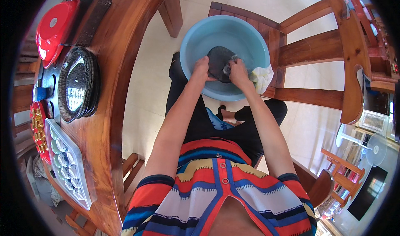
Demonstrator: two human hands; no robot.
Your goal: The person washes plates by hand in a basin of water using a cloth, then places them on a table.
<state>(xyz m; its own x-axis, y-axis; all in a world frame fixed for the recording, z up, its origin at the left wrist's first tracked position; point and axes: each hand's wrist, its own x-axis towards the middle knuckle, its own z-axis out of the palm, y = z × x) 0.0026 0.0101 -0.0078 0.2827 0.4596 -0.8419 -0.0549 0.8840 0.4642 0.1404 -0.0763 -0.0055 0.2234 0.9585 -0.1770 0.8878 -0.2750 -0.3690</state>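
A light blue plastic basin (pixel 187 45) with water in it rests on a wooden chair seat (pixel 273 45) in front of me. My left hand (pixel 202 69) grips the left edge of a dark round plate (pixel 217 59), tilted inside the basin. Pinched in my right hand (pixel 239 73) is a shiny scourer, perhaps steel wool (pixel 227 68), pressed against the plate's right side. Part of the plate's right edge is hidden behind the scourer and fingers. Over the basin's right rim hangs a white and yellow cloth (pixel 263 78).
On the wooden table (pixel 104 89) at left stand a stack of dark speckled plates (pixel 90 83), a red plastic dish (pixel 54 23), a dark box (pixel 90 20) and a clear tray (pixel 84 176) with several small cups. The chair's slatted back (pixel 312 45) rises at right.
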